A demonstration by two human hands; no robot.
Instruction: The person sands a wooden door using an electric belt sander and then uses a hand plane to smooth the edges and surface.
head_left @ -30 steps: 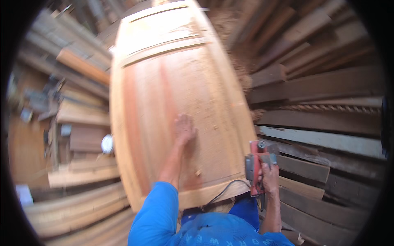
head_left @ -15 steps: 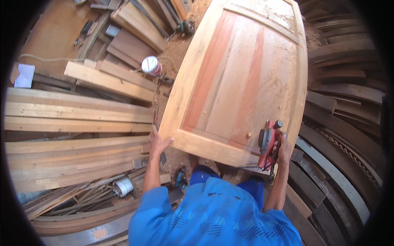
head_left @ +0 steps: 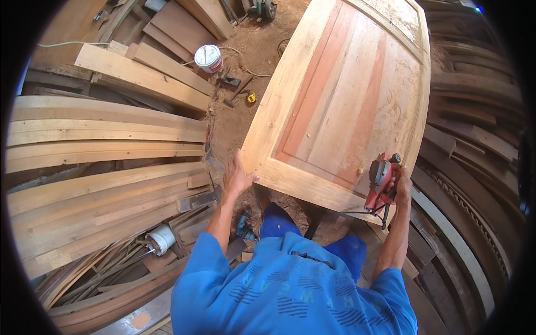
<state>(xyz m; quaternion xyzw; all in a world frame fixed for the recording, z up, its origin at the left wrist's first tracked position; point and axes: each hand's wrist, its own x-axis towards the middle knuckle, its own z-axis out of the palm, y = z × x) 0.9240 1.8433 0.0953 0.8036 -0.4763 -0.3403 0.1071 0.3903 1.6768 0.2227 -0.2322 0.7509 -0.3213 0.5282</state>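
A wooden panel door [head_left: 335, 117] lies flat in front of me, pale at the frame, with reddish and tan boards inside. My right hand [head_left: 402, 187] is wrapped around the handle of a red electric hand planer [head_left: 379, 184] at the door's near right corner. The planer looks tilted; whether its sole touches the wood I cannot tell. Its dark cord trails by the near edge. My left hand [head_left: 237, 177] is at the near left corner, fingers stretched out along the side and thumb against the near edge. Shavings are scattered over the panels.
Stacked planks [head_left: 106, 134] fill the left side, and dark timber [head_left: 469, 151] lines the right. On the floor beyond my left hand are a lidded white bucket [head_left: 208, 58], a hammer [head_left: 238, 91] and a yellow tape measure [head_left: 251, 97]. A blue power tool [head_left: 244, 226] lies near my legs.
The view has shifted, so the door sits farther right and more floor shows. The planer has tilted in my right hand. My left hand stays by the same corner.
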